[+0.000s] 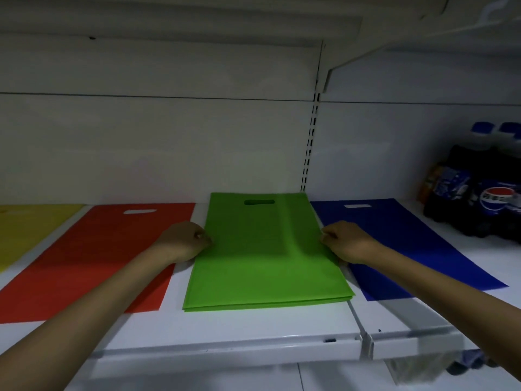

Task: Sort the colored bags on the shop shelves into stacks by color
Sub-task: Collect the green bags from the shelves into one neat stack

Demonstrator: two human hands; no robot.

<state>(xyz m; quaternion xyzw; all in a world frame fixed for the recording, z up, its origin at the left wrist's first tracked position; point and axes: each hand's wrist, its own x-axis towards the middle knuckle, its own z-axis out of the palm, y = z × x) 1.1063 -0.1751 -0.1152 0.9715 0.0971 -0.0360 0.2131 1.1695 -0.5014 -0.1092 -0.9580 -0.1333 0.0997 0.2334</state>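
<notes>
Both hands at the sides of the green bag stack [265, 263], mid-shelf

Stack lies flat on the white shelf [225, 331], handle slot at the far end, between a red bag [98, 255] on the left and a blue bag [394, 244] on the right; yellow bag [31, 230] at the far left. Left hand [184, 241] meets the stack's left edge, right hand [345, 241] its right edge. On both, the fingers are curled in and pressed together, thumb tip at the edge; cannot tell whether they pinch it or only press against it. Dark soda bottles [479, 193] stand far right
</notes>
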